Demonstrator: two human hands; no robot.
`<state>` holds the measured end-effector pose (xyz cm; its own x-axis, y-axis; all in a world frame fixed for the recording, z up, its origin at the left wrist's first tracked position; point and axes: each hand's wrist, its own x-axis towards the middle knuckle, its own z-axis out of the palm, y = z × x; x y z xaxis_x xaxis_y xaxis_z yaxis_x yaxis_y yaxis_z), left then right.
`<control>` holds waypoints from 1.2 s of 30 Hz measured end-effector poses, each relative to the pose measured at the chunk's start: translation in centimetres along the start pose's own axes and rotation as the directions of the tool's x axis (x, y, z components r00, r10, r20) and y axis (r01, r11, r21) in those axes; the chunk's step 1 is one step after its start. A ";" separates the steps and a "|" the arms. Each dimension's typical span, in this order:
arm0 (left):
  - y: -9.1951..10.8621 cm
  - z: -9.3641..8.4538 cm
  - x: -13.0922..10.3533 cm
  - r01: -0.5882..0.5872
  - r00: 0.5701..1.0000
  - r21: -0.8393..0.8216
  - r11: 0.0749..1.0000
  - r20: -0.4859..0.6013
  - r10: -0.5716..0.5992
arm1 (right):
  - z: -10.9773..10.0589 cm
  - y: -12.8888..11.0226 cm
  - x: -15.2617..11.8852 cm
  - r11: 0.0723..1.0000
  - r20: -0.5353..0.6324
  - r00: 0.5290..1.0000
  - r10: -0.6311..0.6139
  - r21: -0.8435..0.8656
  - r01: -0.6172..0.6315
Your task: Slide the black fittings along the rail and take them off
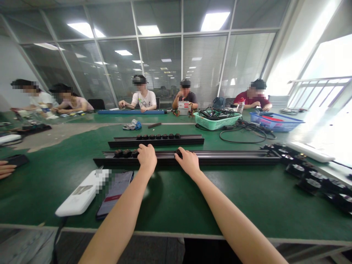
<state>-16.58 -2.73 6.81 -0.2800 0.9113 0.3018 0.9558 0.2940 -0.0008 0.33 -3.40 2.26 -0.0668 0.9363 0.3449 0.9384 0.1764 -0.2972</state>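
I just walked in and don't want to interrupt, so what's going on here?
A person is working on the nearer black rail on a green table. The right hand holds a small black part at the rail; the left hand is at the rail too, its grip unclear. Behind, another rail carries a row of black parts. More parts lie at the right.

Single head-worn view in this room, facing forward and down across the green table (170, 212); left hand (147, 158) and right hand (189, 162) near, glass partition (205, 55) far
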 end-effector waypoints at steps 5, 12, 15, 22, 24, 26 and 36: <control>0.0 0.0 -0.1 -0.066 0.998 0.011 0.998 0.004 0.066 | 0.1 0.0 0.0 1.000 -0.014 1.000 -0.004 0.002 0.004; 0.7 0.3 -0.7 -0.202 0.979 0.054 0.978 -0.006 0.203 | 0.0 0.0 0.0 1.000 -0.002 1.000 0.001 0.003 -0.001; 1.2 0.7 -0.8 -0.265 0.964 0.051 0.963 -0.020 0.266 | 0.1 0.1 0.0 1.000 -0.006 1.000 0.000 0.001 0.000; 1.3 1.1 -0.7 -0.342 0.939 0.026 0.939 -0.024 0.343 | 0.2 0.0 0.0 1.000 -0.008 1.000 0.003 -0.009 -0.003; 1.4 1.0 -0.7 -0.356 0.934 0.022 0.934 -0.016 0.356 | 0.2 0.0 0.0 1.000 -0.007 1.000 0.004 -0.015 -0.004; 1.4 1.0 -0.7 -0.362 0.932 0.021 0.932 -0.012 0.362 | 0.2 0.0 0.0 1.000 -0.003 1.000 0.005 -0.020 -0.005; 2.0 0.5 -1.1 -0.298 0.954 -0.016 0.954 -0.034 0.297 | 0.4 0.0 0.0 1.000 0.006 1.000 -0.002 -0.030 0.002</control>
<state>-14.38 -2.97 5.98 0.0198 0.9472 0.3200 0.9972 0.0045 -0.0752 0.18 -3.24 1.94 -0.0705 0.9376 0.3405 0.9480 0.1692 -0.2697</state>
